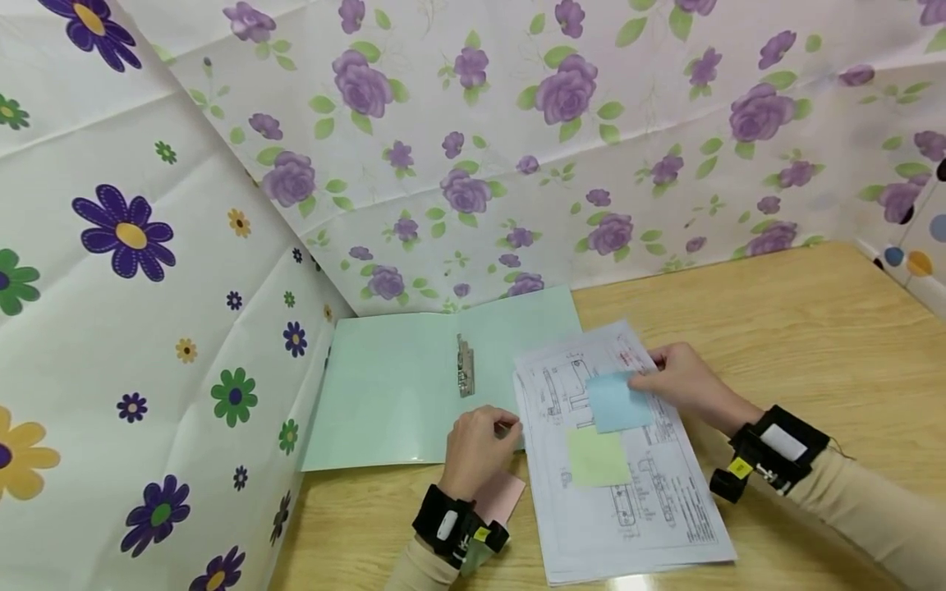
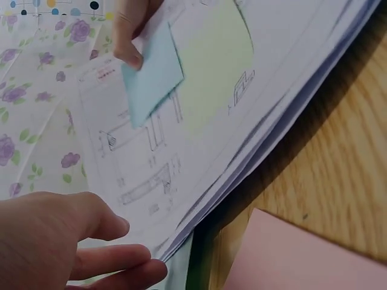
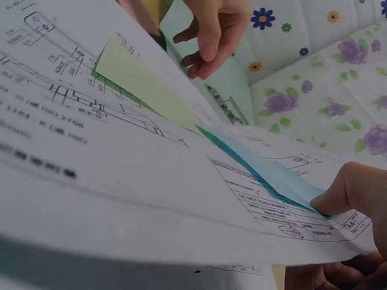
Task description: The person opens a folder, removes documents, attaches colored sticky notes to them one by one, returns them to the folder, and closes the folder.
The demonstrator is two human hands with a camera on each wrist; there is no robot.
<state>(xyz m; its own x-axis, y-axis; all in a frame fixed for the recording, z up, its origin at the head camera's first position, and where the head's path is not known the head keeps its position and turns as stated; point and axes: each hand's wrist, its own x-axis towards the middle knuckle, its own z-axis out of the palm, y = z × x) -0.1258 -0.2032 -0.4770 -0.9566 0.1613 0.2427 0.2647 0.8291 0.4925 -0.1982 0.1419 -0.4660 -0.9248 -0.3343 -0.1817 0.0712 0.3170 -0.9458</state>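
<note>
My right hand (image 1: 683, 379) pinches the right edge of a stack of printed drawing sheets (image 1: 665, 517), its thumb lying on a blue sticky note (image 1: 617, 404) and its fingers under the paper. Just below the blue note, a pale green sticky note (image 1: 597, 460) lies on the top sheet. Beside the stack's left edge is my left hand (image 1: 479, 447), with a gap between thumb and loosely bent fingers (image 2: 124, 260); no paper shows between them. Behind both hands a light green folder (image 1: 384, 386) lies spread, with a metal clip (image 1: 465, 367) near its fold.
A pink sticky note (image 1: 501, 497) lies on the wooden table (image 1: 769, 312), partly under my left wrist. A darker green piece (image 1: 479, 558) shows below it, mostly hidden. Floral-covered walls (image 1: 458, 148) stand behind the folder and at the left.
</note>
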